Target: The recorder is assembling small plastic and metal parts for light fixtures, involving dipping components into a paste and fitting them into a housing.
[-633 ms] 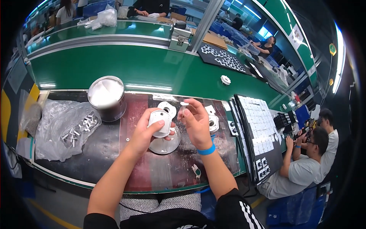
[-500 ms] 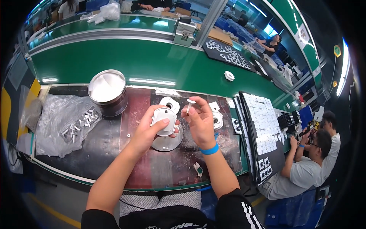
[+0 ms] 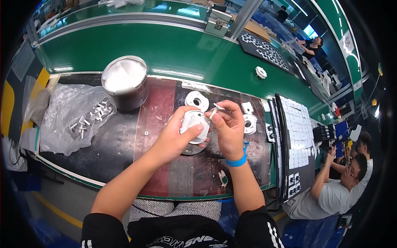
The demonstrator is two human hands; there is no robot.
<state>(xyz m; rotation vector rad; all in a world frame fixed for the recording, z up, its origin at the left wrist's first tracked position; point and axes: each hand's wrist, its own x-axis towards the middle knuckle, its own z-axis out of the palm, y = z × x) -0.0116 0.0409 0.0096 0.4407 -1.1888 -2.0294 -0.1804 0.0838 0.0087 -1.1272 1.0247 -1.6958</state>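
My left hand (image 3: 173, 138) grips a white rounded housing plate (image 3: 191, 123), thumb pressed on its face. Between the thumb and fingers of my right hand (image 3: 230, 131) is a small white flat-headed pin (image 3: 214, 111). The pin is beside the plate's upper right edge; whether they touch I cannot tell. Below the plate, a shiny round disc (image 3: 193, 150) on the bench is mostly covered by my left hand. A white ring-shaped part (image 3: 196, 100) lies just beyond the plate. Right of my right hand lies another white part with a round hole (image 3: 249, 123).
On the left, a clear plastic bag (image 3: 62, 124) holds several white pins (image 3: 99, 110). A dark tin (image 3: 131, 99) with white lining stands beside it. Stacked boards with white sheets (image 3: 298, 128) stand at the right. A green belt (image 3: 178, 53) runs behind; co-workers (image 3: 349, 175) sit at the right.
My right hand has brought the pin closer to the plate in my left hand. The whole view has shifted, so the bench appears moved right and up.
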